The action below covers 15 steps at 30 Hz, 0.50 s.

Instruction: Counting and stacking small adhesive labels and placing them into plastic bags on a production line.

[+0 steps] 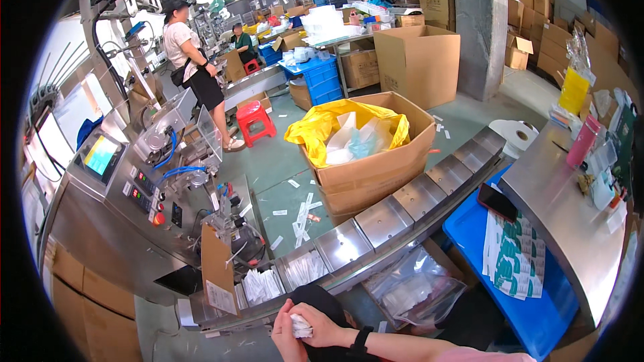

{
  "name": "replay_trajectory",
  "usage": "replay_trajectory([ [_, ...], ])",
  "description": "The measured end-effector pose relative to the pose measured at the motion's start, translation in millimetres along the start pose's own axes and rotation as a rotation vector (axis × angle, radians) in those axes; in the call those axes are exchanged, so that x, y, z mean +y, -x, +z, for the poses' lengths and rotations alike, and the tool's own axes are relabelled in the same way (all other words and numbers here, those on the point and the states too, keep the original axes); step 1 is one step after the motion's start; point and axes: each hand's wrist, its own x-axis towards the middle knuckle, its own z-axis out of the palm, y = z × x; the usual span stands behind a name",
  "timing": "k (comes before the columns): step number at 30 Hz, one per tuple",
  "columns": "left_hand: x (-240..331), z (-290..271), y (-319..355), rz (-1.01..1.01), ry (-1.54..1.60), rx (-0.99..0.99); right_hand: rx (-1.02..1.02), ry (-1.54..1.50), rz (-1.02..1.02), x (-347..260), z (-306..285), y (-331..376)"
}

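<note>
My left hand (286, 332) and my right hand (323, 325) meet at the lower edge, both closed around a small stack of white sachets (300, 326). A dark band sits on my right wrist. Just above the hands runs a steel conveyor of shallow trays (382, 218), slanting up to the right. Two trays near my hands hold white sachets (261, 285), and a third tray of sachets (306, 267) lies beside them. The trays farther right are bare.
A packing machine with a control panel (141, 191) stands at left. An open carton with a yellow bag (355, 135) sits beyond the conveyor. At right are a blue bin holding printed sheets (513, 255), a phone (497, 202) and a steel table (563, 208). Other people work farther back.
</note>
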Motion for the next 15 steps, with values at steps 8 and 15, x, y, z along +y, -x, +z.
replay_trajectory([
  [8, -3, 10, -29, -0.114, 0.324, -0.221, 0.088, -0.129, 0.043, -14, -20, -27],
  [15, -15, 13, -24, 0.065, 0.213, -0.128, 0.125, -0.195, 0.041, 5, -7, -17],
])
